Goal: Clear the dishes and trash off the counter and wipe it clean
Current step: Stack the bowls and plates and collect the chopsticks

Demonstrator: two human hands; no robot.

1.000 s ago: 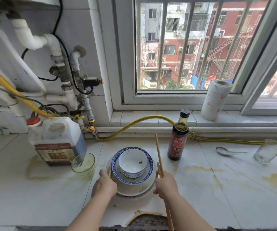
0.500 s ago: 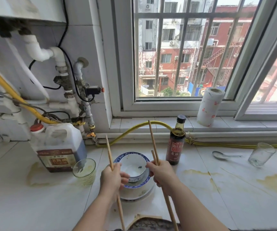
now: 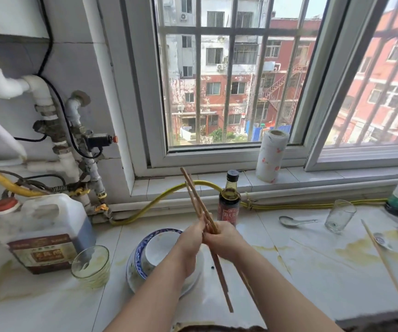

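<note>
Left hand (image 3: 190, 238) and right hand (image 3: 226, 241) grip clamped on chopsticks (image 3: 194, 195); bowls (image 3: 159, 250), glass (image 3: 339, 215), spoon (image 3: 289, 221), stains (image 3: 356, 252) not yet off desk (image 3: 49, 307).

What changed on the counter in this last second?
The left hand and right hand, each gripping brown wooden chopsticks a moment ago, came together above the stacked blue-rimmed white bowls, gathering the sticks into one bundle. The bowls and dark sauce bottle stayed put.
</note>
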